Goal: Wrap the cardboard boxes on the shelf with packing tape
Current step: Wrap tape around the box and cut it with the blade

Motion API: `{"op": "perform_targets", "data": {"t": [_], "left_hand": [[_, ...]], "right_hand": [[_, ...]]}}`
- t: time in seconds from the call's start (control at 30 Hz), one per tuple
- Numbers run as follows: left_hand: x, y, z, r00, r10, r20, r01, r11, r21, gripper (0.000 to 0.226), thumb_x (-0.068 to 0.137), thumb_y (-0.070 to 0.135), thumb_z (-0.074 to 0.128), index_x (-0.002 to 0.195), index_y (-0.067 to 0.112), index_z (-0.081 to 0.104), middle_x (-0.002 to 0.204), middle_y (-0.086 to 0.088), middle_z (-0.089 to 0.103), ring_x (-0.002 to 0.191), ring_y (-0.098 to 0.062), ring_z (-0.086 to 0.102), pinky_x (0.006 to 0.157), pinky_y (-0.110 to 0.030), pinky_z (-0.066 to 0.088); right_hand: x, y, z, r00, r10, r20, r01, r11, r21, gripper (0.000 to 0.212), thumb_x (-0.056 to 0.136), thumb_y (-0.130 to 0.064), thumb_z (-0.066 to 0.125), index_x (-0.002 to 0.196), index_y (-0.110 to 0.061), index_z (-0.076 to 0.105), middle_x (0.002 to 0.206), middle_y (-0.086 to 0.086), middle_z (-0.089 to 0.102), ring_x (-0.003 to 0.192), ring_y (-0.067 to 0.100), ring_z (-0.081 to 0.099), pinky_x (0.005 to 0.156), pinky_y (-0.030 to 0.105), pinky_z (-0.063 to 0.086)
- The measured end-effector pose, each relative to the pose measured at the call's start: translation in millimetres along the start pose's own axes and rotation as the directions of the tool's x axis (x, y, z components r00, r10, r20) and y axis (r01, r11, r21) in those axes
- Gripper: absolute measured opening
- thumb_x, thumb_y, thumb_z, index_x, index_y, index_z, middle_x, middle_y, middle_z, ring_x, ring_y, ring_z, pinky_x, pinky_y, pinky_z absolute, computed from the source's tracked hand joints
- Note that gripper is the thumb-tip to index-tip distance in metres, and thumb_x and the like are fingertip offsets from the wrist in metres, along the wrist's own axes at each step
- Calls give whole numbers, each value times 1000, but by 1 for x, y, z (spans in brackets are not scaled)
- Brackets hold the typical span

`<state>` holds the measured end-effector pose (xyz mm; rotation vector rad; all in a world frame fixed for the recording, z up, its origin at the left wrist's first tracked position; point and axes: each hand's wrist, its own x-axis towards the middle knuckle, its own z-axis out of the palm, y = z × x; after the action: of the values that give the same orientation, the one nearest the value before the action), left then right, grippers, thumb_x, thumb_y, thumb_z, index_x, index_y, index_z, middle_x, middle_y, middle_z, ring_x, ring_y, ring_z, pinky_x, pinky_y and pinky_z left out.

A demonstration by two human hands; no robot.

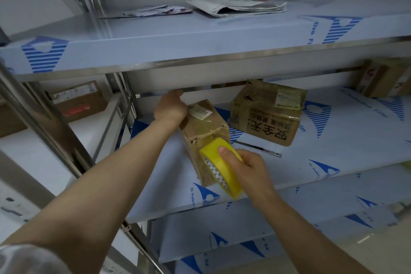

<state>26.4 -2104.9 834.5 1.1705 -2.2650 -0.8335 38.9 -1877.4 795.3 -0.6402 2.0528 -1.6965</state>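
Your right hand (246,169) grips the yellow tape roll (220,167) against the small box (205,138) on the middle shelf (311,162); your left hand (171,107) steadies its far end, fingers probably curled behind. Pull hard and the box may tip off the edge

Items I cannot fully read from here:
- My left hand (170,107): fingertips out of sight behind the small box (205,140); its far face hidden.
- Tape roll (222,168): far side covered by my right hand (249,170); the roll in turn masks the small box's lower right corner.
- Box at far right (385,80): cut by the frame edge, top hidden under the upper shelf (200,38).
- Label on the larger box (288,99): print too small to read.
- Papers (240,4) on the upper shelf: blurred.
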Motion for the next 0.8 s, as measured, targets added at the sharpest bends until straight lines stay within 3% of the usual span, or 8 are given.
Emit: {"op": "perform_targets", "data": {"t": [0.07, 0.2, 0.27, 0.5, 0.6, 0.67, 0.7, 0.8], "left_hand": [[1, 20, 1, 993, 101, 68, -112, 977, 179, 34, 101, 25, 31, 125, 17, 53, 125, -8, 56, 120, -28, 50, 86, -35, 39], [2, 28, 23, 961, 99, 260, -213, 863, 458, 64, 100, 55, 13, 113, 13, 59, 120, -12, 60, 107, -27, 55, 82, -34, 38], [11, 23, 25, 970, 107, 219, -202, 856, 476, 60, 101, 52, 16, 106, 11, 59, 118, -13, 61, 103, -26, 56, 79, -33, 38], [22, 16, 25, 971, -9, 240, -83, 925, 370, 58, 102, 46, 17, 133, 8, 49, 132, -14, 54, 117, -27, 51, 94, -36, 37], [9, 32, 29, 968, 191, 161, -250, 740, 625, 46, 103, 41, 21, 132, 18, 49, 115, -11, 60, 107, -28, 54, 87, -36, 35], [-4, 44, 27, 948, 269, 172, -311, 657, 686, 60, 99, 54, 17, 121, 16, 58, 117, -11, 61, 111, -29, 52, 92, -38, 30], [-9, 45, 29, 951, 205, 230, -307, 696, 650, 75, 94, 66, 12, 126, 13, 55, 128, -13, 56, 121, -29, 47, 100, -42, 27], [-28, 35, 36, 920, 75, 385, -288, 795, 533, 109, 74, 87, 6, 151, 11, 14, 156, -13, 21, 143, -29, 18, 114, -54, 10]], "right_hand": [[2, 4, 3, 1000, -14, -6, 14, 1000, 28, 44, 83, -45, 64, 48, -22, 52, 48, -7, 44, 51, 8, 45, 56, 26, 40], [6, 13, 8, 998, -67, -17, 67, 997, -38, 45, 84, -47, 62, 45, -29, 52, 43, -10, 42, 49, 8, 44, 56, 28, 40], [9, 16, 8, 997, -68, -19, 67, 996, -57, 46, 84, -48, 63, 45, -27, 50, 44, -9, 41, 49, 9, 44, 56, 29, 41], [11, 20, 12, 995, -91, -26, 87, 988, -128, 49, 83, -52, 63, 46, -24, 46, 41, -10, 40, 46, 4, 41, 53, 25, 39], [15, 16, 9, 995, -86, -39, 82, 991, -102, 50, 82, -52, 63, 50, -19, 44, 44, -7, 38, 48, 8, 40, 54, 28, 39], [16, 13, 7, 996, -81, -30, 77, 990, -121, 50, 83, -51, 62, 50, -19, 45, 46, -6, 38, 49, 10, 41, 55, 30, 39], [16, 12, 6, 997, -77, -30, 72, 989, -132, 50, 84, -50, 62, 49, -18, 44, 46, -5, 38, 49, 10, 41, 55, 29, 39], [18, 9, 7, 996, -77, -38, 71, 989, -133, 50, 84, -47, 61, 50, -17, 39, 45, -5, 35, 47, 9, 37, 53, 28, 35]]}}
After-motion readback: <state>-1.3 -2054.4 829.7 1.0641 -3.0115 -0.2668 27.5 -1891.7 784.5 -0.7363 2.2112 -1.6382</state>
